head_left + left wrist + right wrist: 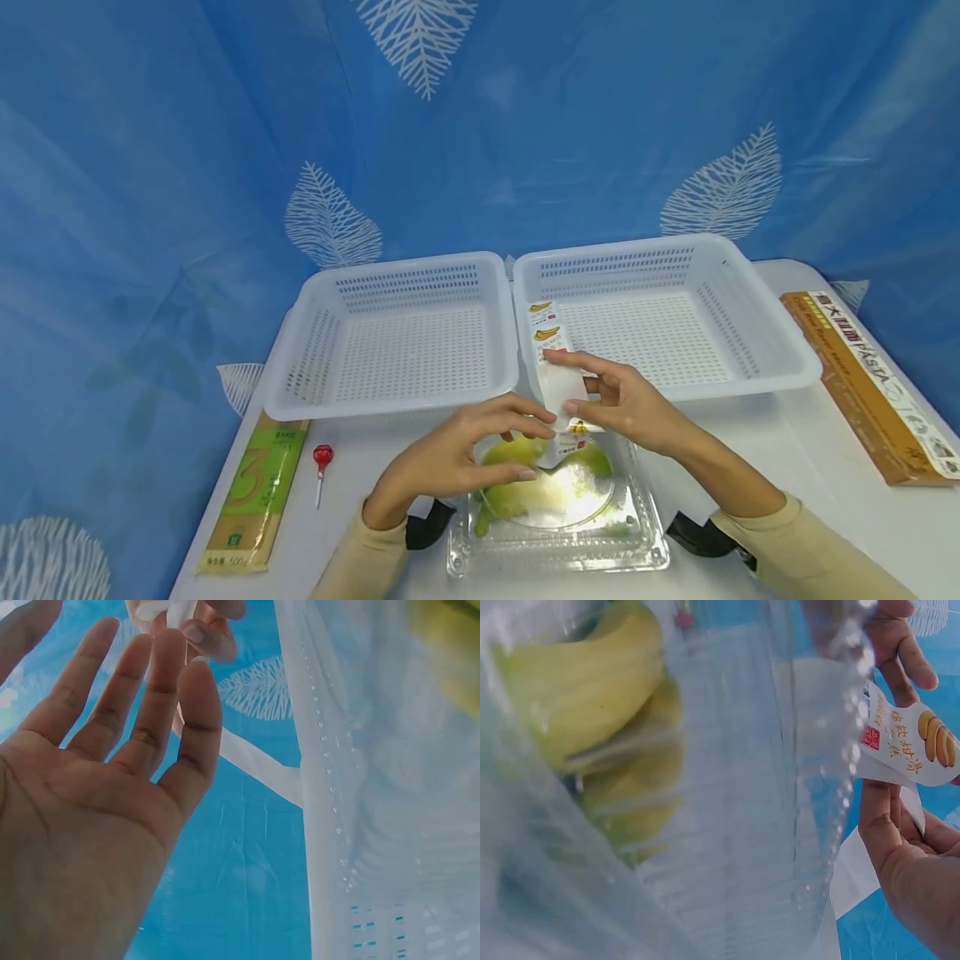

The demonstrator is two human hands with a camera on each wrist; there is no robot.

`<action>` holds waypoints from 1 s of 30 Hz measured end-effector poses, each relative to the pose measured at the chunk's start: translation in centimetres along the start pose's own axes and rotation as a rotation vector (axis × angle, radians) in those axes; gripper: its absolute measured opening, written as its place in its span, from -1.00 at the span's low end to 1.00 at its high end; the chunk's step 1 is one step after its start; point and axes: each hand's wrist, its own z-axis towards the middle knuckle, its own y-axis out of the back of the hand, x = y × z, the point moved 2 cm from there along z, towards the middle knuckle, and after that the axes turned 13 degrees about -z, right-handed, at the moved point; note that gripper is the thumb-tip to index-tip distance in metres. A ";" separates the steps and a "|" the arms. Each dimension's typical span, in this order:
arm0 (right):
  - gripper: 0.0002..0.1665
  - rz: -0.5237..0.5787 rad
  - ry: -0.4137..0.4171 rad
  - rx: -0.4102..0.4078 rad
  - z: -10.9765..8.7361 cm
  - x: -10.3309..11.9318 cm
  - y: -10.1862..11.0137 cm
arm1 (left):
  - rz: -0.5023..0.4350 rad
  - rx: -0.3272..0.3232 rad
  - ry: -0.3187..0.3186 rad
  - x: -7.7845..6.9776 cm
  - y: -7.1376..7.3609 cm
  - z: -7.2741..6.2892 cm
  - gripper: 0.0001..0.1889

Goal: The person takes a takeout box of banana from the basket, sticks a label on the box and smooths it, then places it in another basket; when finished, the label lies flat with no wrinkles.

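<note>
A clear plastic clamshell box (647, 543) lies at the table's front edge with green-yellow bananas (525, 493) inside. A long white label strip (557, 367) printed with bananas rises from the box lid towards the right basket. My right hand (576, 392) pinches this strip between thumb and fingers. In the right wrist view the same hand (900, 825) holds the label (904, 742) beside the bananas (592, 697). My left hand (536, 450) hovers over the box, fingers spread, with the tips close to the strip's lower end. The left wrist view shows its palm (112, 772) flat and holding nothing.
Two white perforated baskets stand side by side behind the box, left (390, 404) and right (795, 367). A green noodle pack (255, 492) and a red lollipop (322, 457) lie at the left. A brown pasta box (877, 383) lies at the right edge. Blue leaf-print cloth hangs behind.
</note>
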 end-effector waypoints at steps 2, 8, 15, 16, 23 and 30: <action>-0.34 -0.016 -0.022 -0.005 0.0 0.0 0.0 | 0.012 0.014 -0.007 -0.1 -0.1 0.2 -0.59; -0.34 -0.017 -0.057 -0.007 0.1 0.0 -0.1 | 0.020 0.032 -0.009 -0.2 -0.4 0.3 -0.56; -0.31 0.006 -0.048 0.002 0.3 0.0 -0.4 | 0.008 0.026 0.006 -0.1 -0.5 0.2 -0.52; -0.31 0.007 -0.046 0.002 0.3 0.0 -0.4 | 0.008 0.026 0.010 0.0 -0.5 0.3 -0.51; -0.32 -0.014 0.001 -0.008 0.0 0.2 -0.4 | 0.008 0.020 0.060 0.2 -0.7 0.2 -0.47; -0.34 -0.016 0.052 -0.043 -0.7 0.1 -0.1 | -0.038 0.003 0.039 0.2 -0.6 0.2 -0.46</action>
